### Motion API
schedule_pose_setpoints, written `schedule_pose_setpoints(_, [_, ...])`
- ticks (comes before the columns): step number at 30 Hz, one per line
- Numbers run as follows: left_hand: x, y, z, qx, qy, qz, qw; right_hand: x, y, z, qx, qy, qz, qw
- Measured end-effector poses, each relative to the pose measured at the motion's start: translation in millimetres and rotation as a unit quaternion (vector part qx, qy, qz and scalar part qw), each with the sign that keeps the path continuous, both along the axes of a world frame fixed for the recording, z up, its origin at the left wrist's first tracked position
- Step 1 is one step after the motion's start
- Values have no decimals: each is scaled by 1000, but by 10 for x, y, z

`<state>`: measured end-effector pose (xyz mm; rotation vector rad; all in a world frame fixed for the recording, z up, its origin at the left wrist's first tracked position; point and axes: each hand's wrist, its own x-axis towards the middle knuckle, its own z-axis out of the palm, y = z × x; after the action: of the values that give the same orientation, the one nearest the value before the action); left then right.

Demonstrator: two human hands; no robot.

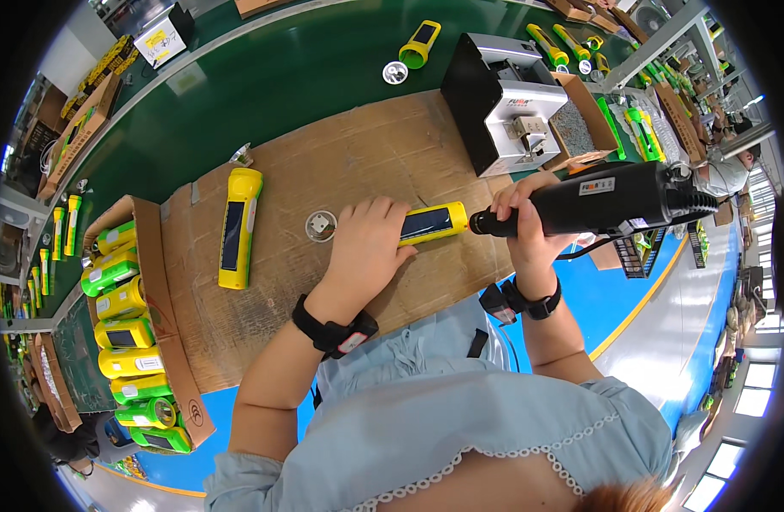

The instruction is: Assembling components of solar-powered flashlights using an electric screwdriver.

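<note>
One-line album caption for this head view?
Left hand steadies a yellow flashlight on cardboard while right hand presses a black electric screwdriver to its end.

We count two yellow torches on the cardboard [241, 226] [432, 224], eight torches in the box [129, 335], one electric screwdriver [592, 200].

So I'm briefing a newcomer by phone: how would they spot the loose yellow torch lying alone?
Find the brown cardboard sheet covering the green bench. Near its left side, beside the open box of torches, lies the yellow torch. Unlike the one under the left hand, nobody touches it.
</note>
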<state>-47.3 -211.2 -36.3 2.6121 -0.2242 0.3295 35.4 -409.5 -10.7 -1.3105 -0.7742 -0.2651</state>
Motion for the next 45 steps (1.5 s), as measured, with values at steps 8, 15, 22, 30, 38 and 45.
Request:
schedule_pose_setpoints(8, [-10, -13, -2, 0, 18, 0, 1000, -26, 152, -35, 17, 42, 13, 999])
schedule_pose_setpoints(15, [14, -10, 3, -4, 6, -6, 1000, -12, 145, -1, 9, 24, -10, 1000])
schedule_pose_setpoints(22, [-37, -23, 54, -1, 30, 7, 1000, 275, -210, 511, 191, -53, -106, 974])
schedule_pose_setpoints(30, [-38, 0, 65, -9, 32, -14, 999, 989, -267, 582, 114, -124, -235, 957])
schedule_pose_setpoints(38, [-66, -31, 158, -12, 59, -10, 998, 1098, -235, 660, -27, 5, -168, 985])
schedule_pose_setpoints(45, [-49, -33, 104, -10, 37, -30, 999, 254, -81, 417, 115, 9, -39, 993])
